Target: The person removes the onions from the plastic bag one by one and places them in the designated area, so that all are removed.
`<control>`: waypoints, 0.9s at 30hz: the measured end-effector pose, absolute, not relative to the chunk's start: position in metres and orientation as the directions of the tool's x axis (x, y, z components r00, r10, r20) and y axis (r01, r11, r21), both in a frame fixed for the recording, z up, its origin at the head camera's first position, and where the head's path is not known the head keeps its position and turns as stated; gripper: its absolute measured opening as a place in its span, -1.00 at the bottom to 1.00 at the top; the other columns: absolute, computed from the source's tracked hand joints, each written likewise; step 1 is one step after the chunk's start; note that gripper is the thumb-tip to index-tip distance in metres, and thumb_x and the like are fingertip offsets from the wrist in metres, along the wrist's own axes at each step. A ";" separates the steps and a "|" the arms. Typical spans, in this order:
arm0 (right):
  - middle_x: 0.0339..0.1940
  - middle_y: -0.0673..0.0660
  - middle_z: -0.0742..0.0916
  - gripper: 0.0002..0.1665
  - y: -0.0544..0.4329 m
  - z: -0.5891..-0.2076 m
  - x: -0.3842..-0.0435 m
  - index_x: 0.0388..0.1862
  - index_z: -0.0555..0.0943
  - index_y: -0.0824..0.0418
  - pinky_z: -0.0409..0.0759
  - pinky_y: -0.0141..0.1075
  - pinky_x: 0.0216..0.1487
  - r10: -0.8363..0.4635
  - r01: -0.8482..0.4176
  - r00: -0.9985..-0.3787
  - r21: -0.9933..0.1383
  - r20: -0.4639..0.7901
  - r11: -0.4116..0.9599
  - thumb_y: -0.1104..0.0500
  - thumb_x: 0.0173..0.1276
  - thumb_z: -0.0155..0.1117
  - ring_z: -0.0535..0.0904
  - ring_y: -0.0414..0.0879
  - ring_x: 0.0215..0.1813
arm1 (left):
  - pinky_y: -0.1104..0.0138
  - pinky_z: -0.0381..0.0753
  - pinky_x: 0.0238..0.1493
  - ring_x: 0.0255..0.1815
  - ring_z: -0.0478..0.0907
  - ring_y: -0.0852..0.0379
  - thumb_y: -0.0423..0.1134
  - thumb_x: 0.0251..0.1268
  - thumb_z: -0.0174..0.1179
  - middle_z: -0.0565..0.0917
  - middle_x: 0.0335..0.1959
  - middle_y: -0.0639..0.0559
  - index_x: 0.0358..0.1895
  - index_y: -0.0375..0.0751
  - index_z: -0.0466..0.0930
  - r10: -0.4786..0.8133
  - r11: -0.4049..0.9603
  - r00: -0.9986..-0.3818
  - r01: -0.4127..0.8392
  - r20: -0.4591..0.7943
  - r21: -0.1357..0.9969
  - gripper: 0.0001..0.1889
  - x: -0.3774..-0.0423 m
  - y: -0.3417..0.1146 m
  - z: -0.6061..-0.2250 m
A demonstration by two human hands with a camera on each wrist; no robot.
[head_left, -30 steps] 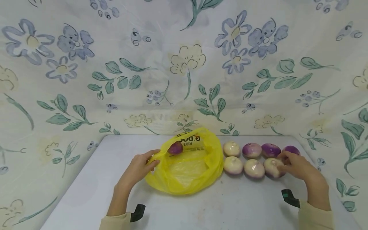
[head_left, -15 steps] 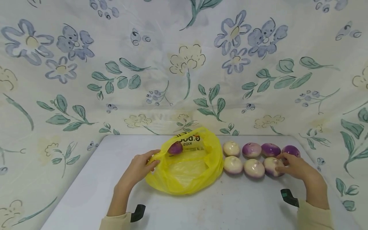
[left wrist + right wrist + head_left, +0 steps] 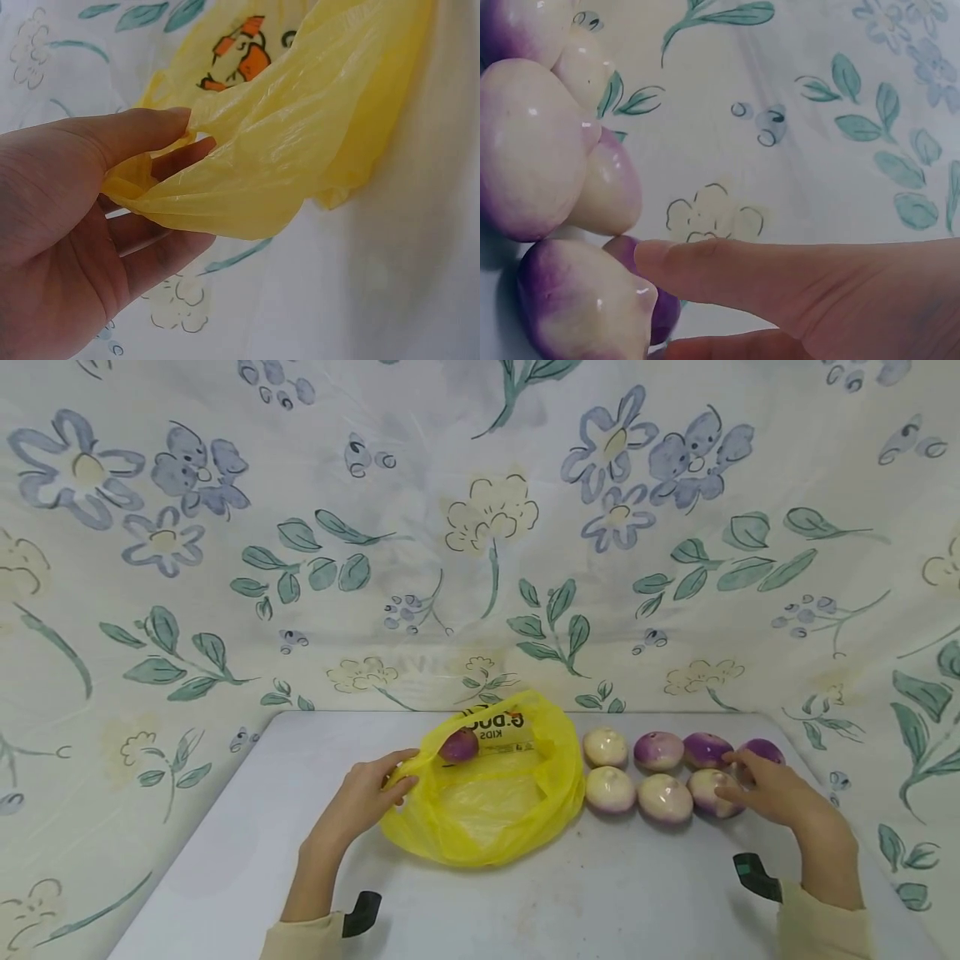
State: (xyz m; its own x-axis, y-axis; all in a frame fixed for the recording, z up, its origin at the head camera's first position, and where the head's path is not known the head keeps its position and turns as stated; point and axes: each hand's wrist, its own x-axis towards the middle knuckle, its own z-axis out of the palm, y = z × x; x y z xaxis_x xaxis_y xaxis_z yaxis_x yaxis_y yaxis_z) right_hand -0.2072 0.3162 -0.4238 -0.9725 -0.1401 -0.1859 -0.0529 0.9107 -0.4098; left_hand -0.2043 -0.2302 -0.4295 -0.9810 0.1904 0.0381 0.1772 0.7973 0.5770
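In the head view my left hand (image 3: pixel 371 797) pinches the left rim of a yellow plastic bag (image 3: pixel 487 827), which lies with its mouth facing me. The left wrist view shows the bag's thin edge gathered between thumb and fingers. One purple turnip (image 3: pixel 459 745) is inside at the back left. My right hand (image 3: pixel 776 789) is over the nearest right-hand turnip (image 3: pixel 712 792), thumb and fingers spread apart around its top. From the right wrist, the straight thumb (image 3: pixel 705 270) reaches just beside the stub of that white-and-purple turnip (image 3: pixel 585 300).
Several turnips stand in two rows right of the bag, including a pale one (image 3: pixel 609 790) at its edge and a purple one (image 3: pixel 707 749) in the back row. The white table (image 3: pixel 525 910) meets a flowered cloth (image 3: pixel 420 568) behind.
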 end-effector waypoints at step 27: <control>0.10 0.36 0.67 -0.31 0.265 -0.394 -0.189 0.34 0.40 0.27 0.53 0.19 0.10 -0.257 -0.247 -0.965 -0.489 0.048 0.837 -0.06 0.36 0.29 0.59 0.32 0.15 | 0.42 0.56 -0.33 -0.45 0.54 0.20 -0.18 0.38 0.21 0.67 -0.38 0.06 0.34 -0.10 0.44 0.195 0.799 -0.980 0.183 0.041 0.572 -0.52 -0.203 -0.230 -0.429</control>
